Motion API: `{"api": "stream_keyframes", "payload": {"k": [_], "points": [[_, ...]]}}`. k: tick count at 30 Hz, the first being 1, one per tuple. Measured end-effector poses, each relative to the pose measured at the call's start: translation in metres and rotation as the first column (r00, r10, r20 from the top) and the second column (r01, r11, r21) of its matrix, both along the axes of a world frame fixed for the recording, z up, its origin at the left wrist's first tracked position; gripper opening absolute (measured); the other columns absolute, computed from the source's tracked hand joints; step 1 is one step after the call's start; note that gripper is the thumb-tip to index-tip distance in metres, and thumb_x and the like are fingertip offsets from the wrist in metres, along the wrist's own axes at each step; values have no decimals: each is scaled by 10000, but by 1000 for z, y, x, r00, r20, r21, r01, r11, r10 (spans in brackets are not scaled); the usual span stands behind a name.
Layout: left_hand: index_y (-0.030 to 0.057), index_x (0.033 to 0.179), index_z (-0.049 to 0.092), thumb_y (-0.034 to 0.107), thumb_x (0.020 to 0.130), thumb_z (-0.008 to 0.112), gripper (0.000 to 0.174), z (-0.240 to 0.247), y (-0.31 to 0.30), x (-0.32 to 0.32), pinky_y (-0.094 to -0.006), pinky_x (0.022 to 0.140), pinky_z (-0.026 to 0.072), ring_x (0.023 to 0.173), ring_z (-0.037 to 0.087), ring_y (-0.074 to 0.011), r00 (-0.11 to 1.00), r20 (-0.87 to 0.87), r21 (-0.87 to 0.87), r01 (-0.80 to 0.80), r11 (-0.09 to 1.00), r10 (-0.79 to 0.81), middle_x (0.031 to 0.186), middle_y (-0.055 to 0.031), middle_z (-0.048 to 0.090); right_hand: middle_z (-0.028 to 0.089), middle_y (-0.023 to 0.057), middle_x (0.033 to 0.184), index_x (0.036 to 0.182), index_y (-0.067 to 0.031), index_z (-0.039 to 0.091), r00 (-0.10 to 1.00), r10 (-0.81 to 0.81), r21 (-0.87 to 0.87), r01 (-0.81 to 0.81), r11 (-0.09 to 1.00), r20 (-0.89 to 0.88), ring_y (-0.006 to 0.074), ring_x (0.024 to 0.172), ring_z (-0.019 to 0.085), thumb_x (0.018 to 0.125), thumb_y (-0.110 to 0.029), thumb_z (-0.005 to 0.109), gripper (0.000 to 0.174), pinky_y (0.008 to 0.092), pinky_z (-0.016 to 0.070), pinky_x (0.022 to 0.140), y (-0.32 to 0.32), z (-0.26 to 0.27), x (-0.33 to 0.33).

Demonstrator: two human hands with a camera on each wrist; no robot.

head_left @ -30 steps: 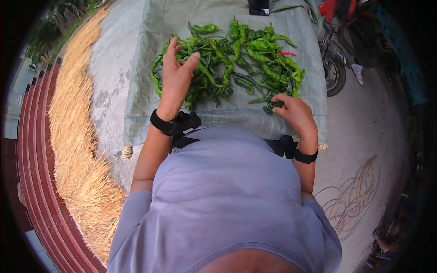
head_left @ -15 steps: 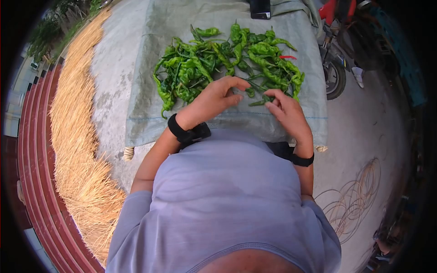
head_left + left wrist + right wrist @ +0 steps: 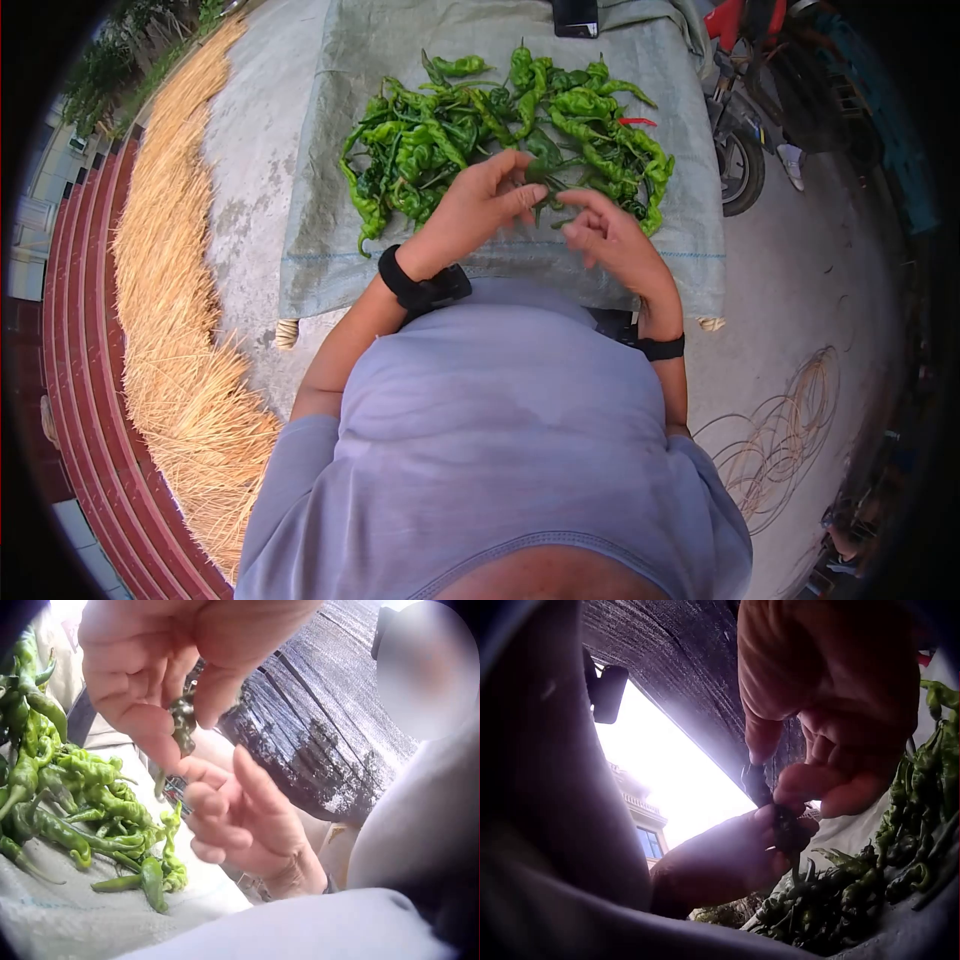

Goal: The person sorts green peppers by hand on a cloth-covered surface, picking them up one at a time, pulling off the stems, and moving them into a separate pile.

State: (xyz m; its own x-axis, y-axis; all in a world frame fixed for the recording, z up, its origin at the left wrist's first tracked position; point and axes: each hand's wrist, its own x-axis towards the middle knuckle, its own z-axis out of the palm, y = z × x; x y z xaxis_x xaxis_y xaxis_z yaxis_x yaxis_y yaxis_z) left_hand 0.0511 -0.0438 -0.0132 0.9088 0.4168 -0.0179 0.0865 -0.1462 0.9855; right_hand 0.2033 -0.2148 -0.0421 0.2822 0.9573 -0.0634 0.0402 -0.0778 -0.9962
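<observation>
My left hand [image 3: 475,210] is over the near edge of the pepper pile, its thumb and fingers pinching a dark green chili pepper [image 3: 182,724]. Facing it from the right is my right hand [image 3: 622,245], with loosely bent fingers. In the left wrist view its index fingertip comes right up to the lower end of the held pepper, while the thumb stands apart. The right wrist view is dark, and the held pepper [image 3: 787,829] shows between the two hands. Green peppers [image 3: 415,150] lie in a loose heap on the left, more peppers [image 3: 590,110] on the right.
A grey-green woven sheet [image 3: 320,190] lies beneath the peppers. One red pepper [image 3: 637,122] sits at the right, and a phone [image 3: 576,18] at the far edge. Straw [image 3: 165,250] covers ground to the left; a wheel [image 3: 742,170] and coiled wire [image 3: 790,440] are at right.
My left hand has left the left heap and come right, toward the right hand, and now pinches a pepper. The right hand has shifted slightly left, its fingers off the near peppers.
</observation>
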Motion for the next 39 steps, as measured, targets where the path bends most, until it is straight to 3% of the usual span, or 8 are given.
{"api": "stream_keyframes", "payload": {"k": [11,14,16,20,21,29,33,39], "points": [[51,955,569,240,904,745,263,-1,6,0,-211,579,450,692,608,-58,985,-37,103,-163,981,167,804,2,620,622,-3,816,981,-47,631,986,152,-128,-159,979,-61,74,678,567,976,-244,587,202,220,444,586,0,-6,9],[43,918,540,206,880,762,278,-4,22,-1,-232,561,443,651,591,-71,931,53,116,-366,924,362,765,-6,584,618,27,808,989,-44,632,991,-61,-44,66,997,115,111,660,571,937,-219,612,184,257,478,599,6,-14,14],[23,904,507,162,855,772,302,0,34,-5,-257,531,434,595,575,-98,880,110,143,-475,868,463,707,-15,533,638,69,900,1034,-53,625,863,-178,13,195,981,473,183,711,613,913,-204,626,194,321,501,656,11,-16,16],[-49,1331,427,134,836,764,626,-2,51,-10,-288,683,495,745,582,-150,721,251,410,-684,604,646,1176,-171,500,636,136,1061,1121,-74,610,496,-275,162,259,952,824,315,856,663,868,-177,647,276,435,512,767,30,-21,15],[-37,1462,307,119,833,748,783,4,49,-12,-304,767,503,801,575,-162,716,206,377,-687,621,667,1304,-208,412,633,145,1072,1115,-75,611,462,-222,100,274,957,858,326,878,665,864,-178,653,275,444,513,766,35,-24,15],[43,1334,520,102,931,651,428,-17,39,-6,-237,647,469,822,639,-104,905,183,256,-420,871,383,1232,-104,578,610,168,1113,1153,-97,596,402,15,-172,358,918,915,371,979,633,826,-251,687,373,470,487,799,60,-50,9],[57,1276,565,126,942,647,351,-14,32,-5,-230,644,463,828,637,-87,930,137,314,-367,876,341,1007,-29,649,607,185,1042,1060,-65,581,404,-85,-45,301,953,911,387,903,654,805,-236,702,330,496,493,718,53,-48,15],[45,1212,596,113,962,615,260,-14,25,2,-226,659,465,789,619,-85,962,129,205,-263,943,240,1014,4,638,614,173,1115,1127,-57,558,507,-181,-47,405,913,843,393,980,628,897,-274,624,322,487,485,797,48,-36,12]]}}
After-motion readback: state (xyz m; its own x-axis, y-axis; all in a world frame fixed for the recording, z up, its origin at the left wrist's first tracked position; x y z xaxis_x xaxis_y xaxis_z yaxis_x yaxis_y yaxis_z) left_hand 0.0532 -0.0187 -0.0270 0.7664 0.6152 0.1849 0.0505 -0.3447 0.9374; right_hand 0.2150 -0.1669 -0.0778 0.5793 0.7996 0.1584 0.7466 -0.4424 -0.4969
